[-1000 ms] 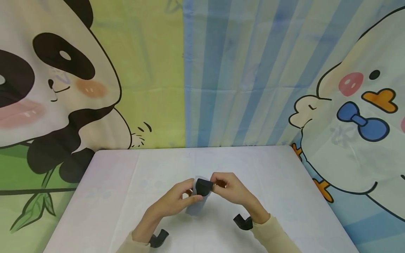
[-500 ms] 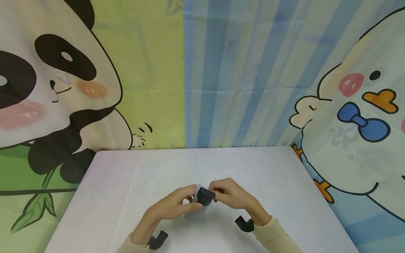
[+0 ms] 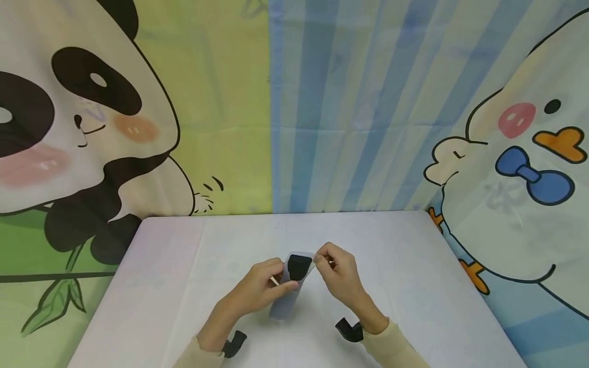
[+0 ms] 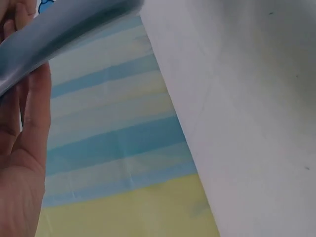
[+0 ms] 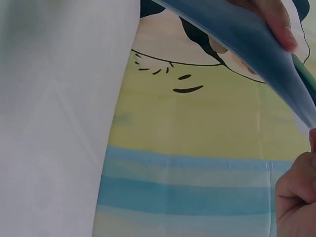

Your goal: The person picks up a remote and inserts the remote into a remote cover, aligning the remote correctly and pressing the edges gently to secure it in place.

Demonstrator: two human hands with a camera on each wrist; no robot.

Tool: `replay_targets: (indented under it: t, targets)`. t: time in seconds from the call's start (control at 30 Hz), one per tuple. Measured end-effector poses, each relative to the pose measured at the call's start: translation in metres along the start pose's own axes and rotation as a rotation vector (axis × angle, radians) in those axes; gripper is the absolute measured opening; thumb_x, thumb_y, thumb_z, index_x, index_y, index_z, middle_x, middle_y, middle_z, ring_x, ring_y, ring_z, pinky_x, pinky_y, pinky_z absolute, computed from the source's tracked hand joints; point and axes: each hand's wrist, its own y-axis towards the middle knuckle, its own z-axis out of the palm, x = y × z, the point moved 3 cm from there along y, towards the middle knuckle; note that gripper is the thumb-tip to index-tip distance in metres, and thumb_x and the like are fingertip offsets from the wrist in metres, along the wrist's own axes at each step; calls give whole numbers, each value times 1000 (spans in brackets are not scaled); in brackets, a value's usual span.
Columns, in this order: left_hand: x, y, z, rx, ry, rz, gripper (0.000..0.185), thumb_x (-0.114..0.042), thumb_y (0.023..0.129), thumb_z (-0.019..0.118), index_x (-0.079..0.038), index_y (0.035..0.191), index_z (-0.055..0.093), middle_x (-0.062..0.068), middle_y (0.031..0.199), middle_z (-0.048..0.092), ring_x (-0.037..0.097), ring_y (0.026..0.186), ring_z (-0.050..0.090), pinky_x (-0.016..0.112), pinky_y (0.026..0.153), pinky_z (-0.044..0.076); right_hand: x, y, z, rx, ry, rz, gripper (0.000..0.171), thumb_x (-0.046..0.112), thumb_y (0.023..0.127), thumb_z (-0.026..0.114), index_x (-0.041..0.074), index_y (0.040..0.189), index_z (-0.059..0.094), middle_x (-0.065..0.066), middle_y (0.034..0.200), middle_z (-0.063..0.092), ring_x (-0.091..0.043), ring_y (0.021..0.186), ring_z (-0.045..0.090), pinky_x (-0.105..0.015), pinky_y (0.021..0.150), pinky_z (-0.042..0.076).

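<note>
1. Two hands, left [image 3: 255, 289] and right [image 3: 339, 276], hold a pouch [image 3: 289, 289] above the tabletop's [image 3: 405, 266] middle, toward its near edge.
2. Left grips its side.
3. Right pinches its top corner.

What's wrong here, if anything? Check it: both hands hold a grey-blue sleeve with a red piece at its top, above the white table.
The piece is black, not red, as the head view shows. Both hands, left and right, hold the grey-blue sleeve above the white table.
</note>
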Motion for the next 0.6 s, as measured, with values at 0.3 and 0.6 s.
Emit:
replay_targets:
  t: [0.3,0.6]
  targets:
    - [-5,8,2,-211,245,155,25,-27,93,74,-13,84,56,-7,80,55,4,72,62,17,61,53,20,4,5,-102,-264,-326,12,-1,88,48,6,80,54,4,66,39,-1,55,31,-11,44,26]
    - [-12,15,2,-264,310,229,34,-35,101,60,-5,86,54,0,82,52,7,70,64,16,62,53,32,7,16,-59,-415,-437,20,6,99,41,3,82,51,-1,71,43,-2,53,29,-9,43,28]
